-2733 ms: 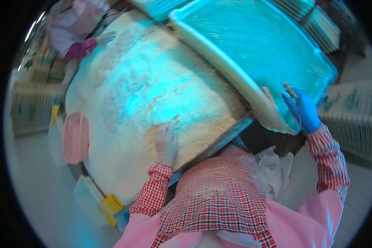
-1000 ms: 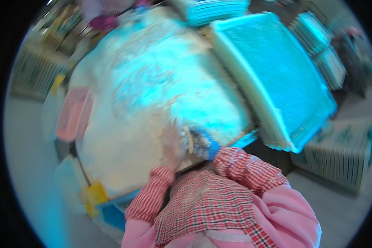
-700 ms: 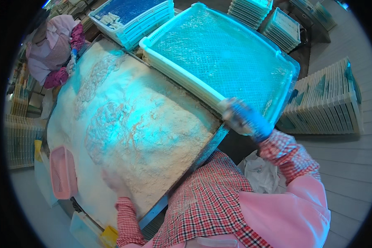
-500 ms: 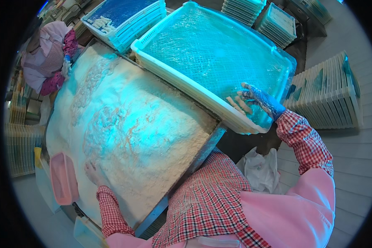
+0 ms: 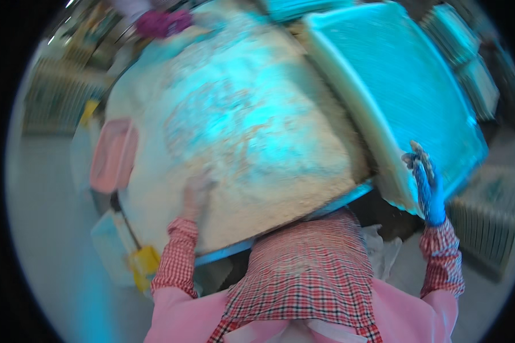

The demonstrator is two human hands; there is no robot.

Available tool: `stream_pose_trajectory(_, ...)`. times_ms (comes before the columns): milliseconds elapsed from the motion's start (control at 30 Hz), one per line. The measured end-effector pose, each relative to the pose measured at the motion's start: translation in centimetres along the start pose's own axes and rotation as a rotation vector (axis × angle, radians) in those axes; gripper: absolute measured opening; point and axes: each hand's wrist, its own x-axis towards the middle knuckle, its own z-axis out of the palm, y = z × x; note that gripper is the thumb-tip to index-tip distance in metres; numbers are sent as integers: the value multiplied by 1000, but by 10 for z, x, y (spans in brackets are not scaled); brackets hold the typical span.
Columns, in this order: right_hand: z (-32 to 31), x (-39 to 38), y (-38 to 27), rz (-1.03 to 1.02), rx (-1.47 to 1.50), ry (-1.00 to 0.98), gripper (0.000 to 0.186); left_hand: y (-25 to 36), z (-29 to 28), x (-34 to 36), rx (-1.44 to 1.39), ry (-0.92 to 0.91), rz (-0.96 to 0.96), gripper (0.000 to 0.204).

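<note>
Over the powder (image 5: 252, 183), the way lies open from the left hand (image 5: 197, 191) to the right edge of the table (image 5: 343, 199), at a low height only past the uneven mound in the middle. The tray (image 5: 418, 86) blocks the right edge: its raised side wall must be cleared from above. The right hand (image 5: 429, 186) takes up the tray's near end. Between that end and the table's near right corner is a narrow dark gap. The basket (image 5: 127, 154) bars the left edge, just beside the powder. At the far edge, a co-worker's sleeve (image 5: 165, 24) and a stack (image 5: 309, 8) close off the reach. The apron (image 5: 309, 257) stands close along the near edge.
</note>
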Motion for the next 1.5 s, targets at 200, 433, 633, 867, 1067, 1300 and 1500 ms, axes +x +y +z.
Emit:
stream_pose_trajectory(200, 218, 35, 24, -404, -325, -238, 45, -2, 40, -21, -423, 354, -707, 37)
stream_pose_trajectory(433, 312, 20, 8, -597, -585, -525, 50, 51, 33, 3, -504, 344, -806, 32)
stream_pose_trajectory(633, 361, 14, -2, -826, -640, -663, 42, 14, -1, -25, -322, 326, -492, 29)
stream_pose_trajectory(867, 387, 35, 1, -804, -716, -533, 41, 16, -21, -40, -236, 5, -721, 37)
stream_pose_trajectory(1067, 412, 21, 59, 292, 182, -725, 37, 55, 46, -27, -149, 260, -420, 46)
stream_pose_trajectory(1300, 406, 1, 23, 831, 813, -531, 53, 121, 28, -23, -206, 401, -530, 47)
stream_pose_trajectory(1500, 433, -38, 5, -91, 1529, -178, 60, 168, 28, 5, -379, 359, -127, 49)
